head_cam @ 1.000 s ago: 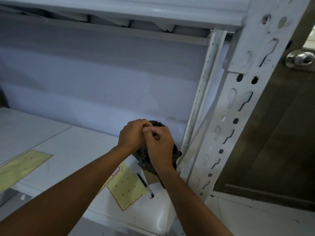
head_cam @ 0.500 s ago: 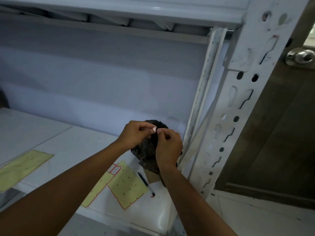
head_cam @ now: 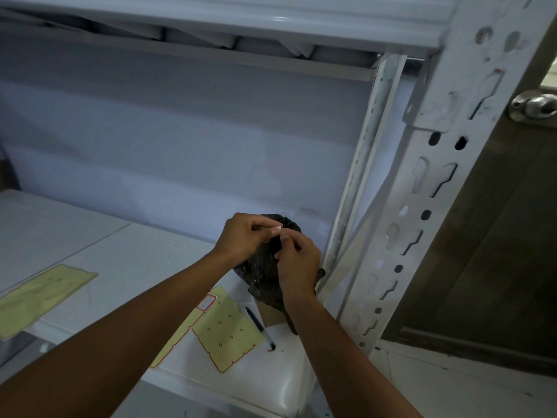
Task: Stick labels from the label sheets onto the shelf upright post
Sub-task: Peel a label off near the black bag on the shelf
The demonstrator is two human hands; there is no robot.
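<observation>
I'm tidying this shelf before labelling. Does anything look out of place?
A crumpled black bag sits on the shelf beside the upright post, and a pen lies loose by the label sheet.

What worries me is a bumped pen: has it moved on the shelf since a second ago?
No. The pen still lies beside the yellow label sheet.

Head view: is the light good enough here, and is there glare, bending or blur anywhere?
Head view: dim and bluish, forearms nearly dark; soft glare on the upper shelf edge and the door knob; wide-angle bending tilts the upright post; the small label pinched between the left hand and right hand shows clearly, no motion blur.
</observation>
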